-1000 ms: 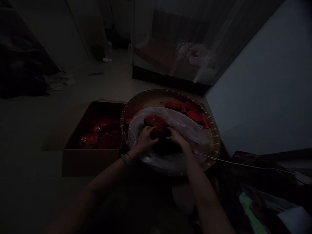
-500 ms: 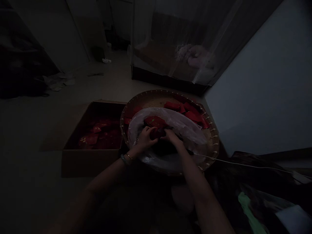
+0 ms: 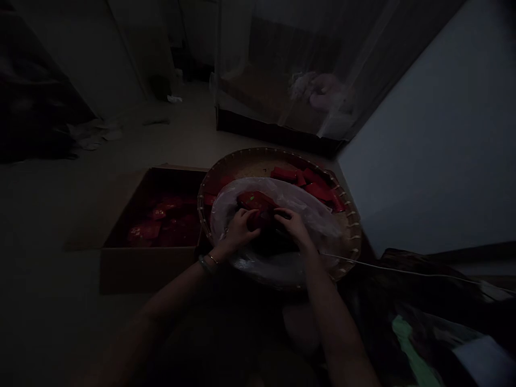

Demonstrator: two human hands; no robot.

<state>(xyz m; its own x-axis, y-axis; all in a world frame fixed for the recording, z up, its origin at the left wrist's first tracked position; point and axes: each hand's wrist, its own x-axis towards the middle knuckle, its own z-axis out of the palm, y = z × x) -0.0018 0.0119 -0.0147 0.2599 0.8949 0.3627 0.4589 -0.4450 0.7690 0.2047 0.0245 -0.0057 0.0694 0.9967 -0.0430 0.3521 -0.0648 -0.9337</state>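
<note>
In the dim head view, my left hand [image 3: 240, 229] is closed round a small dark red packet [image 3: 258, 219], its thumb toward me and fingers on the far side. My right hand [image 3: 293, 224] is at the packet's right side with its fingers slightly apart; any contact is too dark to make out. Just beyond my fingers lies a larger red packet [image 3: 256, 200] with a small green mark. Under both hands is a pale plastic bag [image 3: 314, 212], spread in a round woven bamboo tray [image 3: 353, 231]. Something black below the packet is hard to distinguish.
Flat red packets [image 3: 320, 192] lie along the tray's far right side. An open cardboard box [image 3: 149, 269] holding several red packets stands to the left. A thin white cord [image 3: 387, 267] runs rightward from the tray. A netted bed [image 3: 278, 102] and a wall [image 3: 427, 161] stand beyond.
My right hand has shifted slightly right, away from the dark red packet, and its fingers have loosened. My left hand keeps its hold in nearly the same place.
</note>
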